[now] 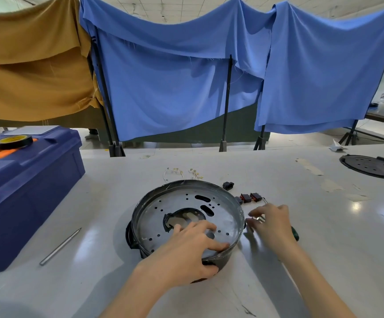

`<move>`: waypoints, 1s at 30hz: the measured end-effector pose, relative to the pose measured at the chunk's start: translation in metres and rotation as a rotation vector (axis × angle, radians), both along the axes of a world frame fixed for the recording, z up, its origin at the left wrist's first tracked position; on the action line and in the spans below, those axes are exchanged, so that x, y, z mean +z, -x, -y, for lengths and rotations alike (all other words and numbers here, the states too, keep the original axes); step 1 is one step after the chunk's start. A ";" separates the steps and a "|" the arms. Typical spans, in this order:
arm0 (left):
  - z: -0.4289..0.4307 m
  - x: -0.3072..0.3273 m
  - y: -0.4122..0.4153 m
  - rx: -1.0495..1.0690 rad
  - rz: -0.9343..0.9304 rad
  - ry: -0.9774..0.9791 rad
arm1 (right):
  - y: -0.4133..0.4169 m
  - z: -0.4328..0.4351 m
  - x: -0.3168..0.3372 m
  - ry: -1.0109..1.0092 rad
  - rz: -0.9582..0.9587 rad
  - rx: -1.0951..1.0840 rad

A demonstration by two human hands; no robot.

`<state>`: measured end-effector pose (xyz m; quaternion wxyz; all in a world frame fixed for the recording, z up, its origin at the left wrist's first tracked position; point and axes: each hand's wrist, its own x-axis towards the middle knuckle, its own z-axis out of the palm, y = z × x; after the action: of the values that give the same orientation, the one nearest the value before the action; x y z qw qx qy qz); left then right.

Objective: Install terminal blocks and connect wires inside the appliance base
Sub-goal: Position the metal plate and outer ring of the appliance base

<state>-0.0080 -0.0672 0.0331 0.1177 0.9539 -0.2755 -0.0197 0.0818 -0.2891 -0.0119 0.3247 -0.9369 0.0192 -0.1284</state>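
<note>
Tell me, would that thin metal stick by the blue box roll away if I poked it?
Probably. The metal rod looks round and smooth, lying on a glossy table, so a sideways poke would likely roll it. It looks stiff, not bendy.

Two bare forearms, no sleeves, left grip (192,246), right grip (272,222)

The left hand (191,246) lies palm-down with fingers spread, forearm angled in from below. The right hand (271,222) hovers palm-down, fingers curled and pinching loosely.
</note>
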 end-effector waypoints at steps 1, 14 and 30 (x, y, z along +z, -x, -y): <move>0.000 0.000 0.000 0.000 0.001 -0.002 | 0.000 -0.004 -0.001 0.063 0.013 -0.004; 0.000 0.000 0.002 0.000 -0.005 0.005 | -0.001 -0.019 -0.010 0.310 0.115 -0.107; -0.003 0.008 -0.003 0.033 -0.224 0.197 | 0.016 -0.013 0.040 -0.666 0.271 0.019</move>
<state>-0.0049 -0.0645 0.0411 0.2410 0.9340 -0.2455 -0.0968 0.0657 -0.2761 0.0284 0.6129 -0.7543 0.0081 -0.2351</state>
